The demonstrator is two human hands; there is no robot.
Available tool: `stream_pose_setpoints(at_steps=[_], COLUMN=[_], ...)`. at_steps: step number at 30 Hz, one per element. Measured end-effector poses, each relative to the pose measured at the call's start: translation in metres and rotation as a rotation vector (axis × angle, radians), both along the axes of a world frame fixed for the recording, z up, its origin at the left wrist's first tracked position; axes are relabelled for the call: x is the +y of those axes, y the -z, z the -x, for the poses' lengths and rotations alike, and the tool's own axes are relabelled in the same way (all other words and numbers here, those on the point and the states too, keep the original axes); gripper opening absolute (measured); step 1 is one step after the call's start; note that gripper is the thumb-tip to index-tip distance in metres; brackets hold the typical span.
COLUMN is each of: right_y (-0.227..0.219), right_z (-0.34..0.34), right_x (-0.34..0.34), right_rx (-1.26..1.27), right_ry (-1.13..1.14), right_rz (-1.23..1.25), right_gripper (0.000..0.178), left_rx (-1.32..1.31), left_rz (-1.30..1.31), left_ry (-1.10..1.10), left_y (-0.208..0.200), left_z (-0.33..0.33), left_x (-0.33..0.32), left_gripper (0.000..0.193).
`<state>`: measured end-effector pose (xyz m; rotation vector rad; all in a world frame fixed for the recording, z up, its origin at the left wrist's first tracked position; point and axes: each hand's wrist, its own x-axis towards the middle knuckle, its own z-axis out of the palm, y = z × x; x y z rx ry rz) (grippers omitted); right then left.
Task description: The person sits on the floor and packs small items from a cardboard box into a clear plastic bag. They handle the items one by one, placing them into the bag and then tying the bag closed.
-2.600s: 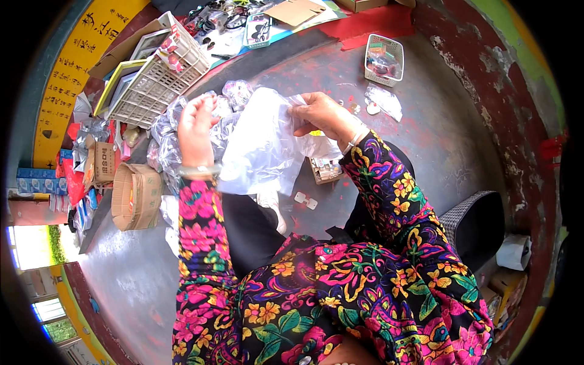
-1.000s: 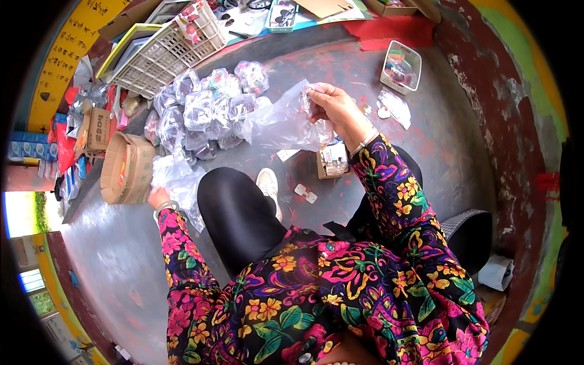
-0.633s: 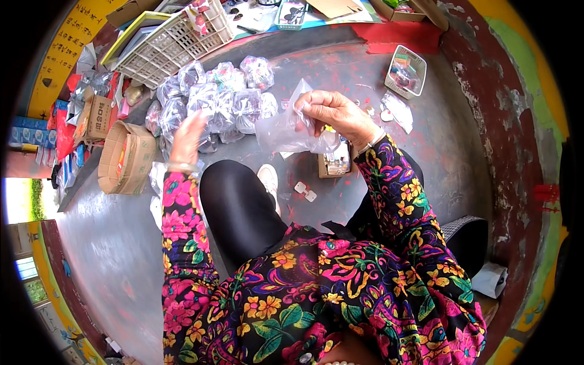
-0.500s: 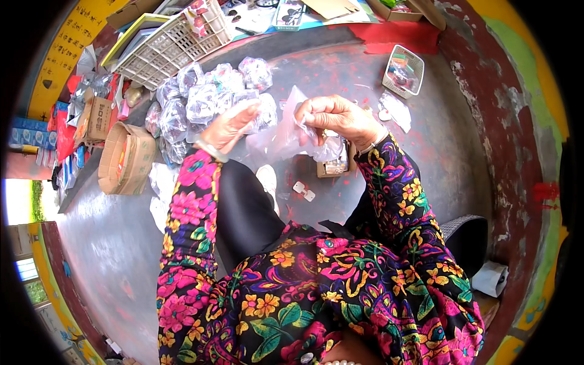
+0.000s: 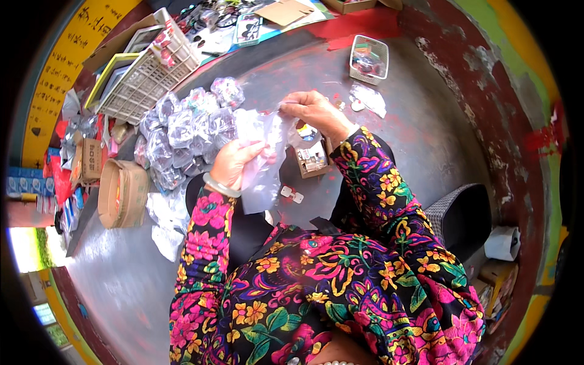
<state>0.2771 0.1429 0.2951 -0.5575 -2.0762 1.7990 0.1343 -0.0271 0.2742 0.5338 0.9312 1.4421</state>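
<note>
A clear, limp plastic bag (image 5: 261,182) hangs stretched between my hands above my lap. My right hand (image 5: 319,114) is closed, pinching the bag's upper edge between thumb and fingers. Lower and to the left, my left hand (image 5: 231,163) has its thumb and fingers closed on the side of the bag. No contents show through the film. Just beyond the bag stands a small open cardboard box (image 5: 313,159) with small packed items in it. A white card-like piece (image 5: 292,194) lies on the floor nearer to me.
Filled clear bags (image 5: 188,128) are heaped at the left. Behind them leans a white plastic crate (image 5: 146,73). An open cardboard carton (image 5: 123,194) stands at far left, a small white basket (image 5: 368,59) at the back right. Loose plastic bags (image 5: 167,216) lie beside the carton.
My left hand was open beside the bag and has now closed on it. The bag has opened out and hangs lower. The whole view has shifted, with surroundings moving left.
</note>
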Motion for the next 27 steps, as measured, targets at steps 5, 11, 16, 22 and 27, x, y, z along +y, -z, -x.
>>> stream_pose_setpoints(at_steps=[5,11,16,22,27], right_y=[-0.007,0.003,0.004,0.092,0.078], right_z=[-0.007,-0.026,-0.068,-0.26,-0.273], right_x=[-0.009,-0.005,0.034,0.113,0.094], right_rx=[-0.05,0.035,0.402,-0.419,-1.053], right_ry=[0.016,0.187,0.471,0.689,0.794], right_rz=[0.015,0.396,0.544,-0.403,-0.978], right_gripper=[0.02,0.021,0.023,0.038,0.022], left_rx=[0.163,0.205,0.125,0.123,0.196], left_rz=[0.001,0.032,0.018,-0.062,-0.063], left_ry=[-0.077,-0.056,-0.08,0.044,0.207], left_y=[0.0,-0.002,-0.001,-0.01,-0.034], left_z=[-0.001,-0.003,0.009,0.018,0.013], left_x=[-0.014,-0.025,-0.04,-0.049,-0.053], left_gripper=[0.014,0.013,0.013,0.018,0.031])
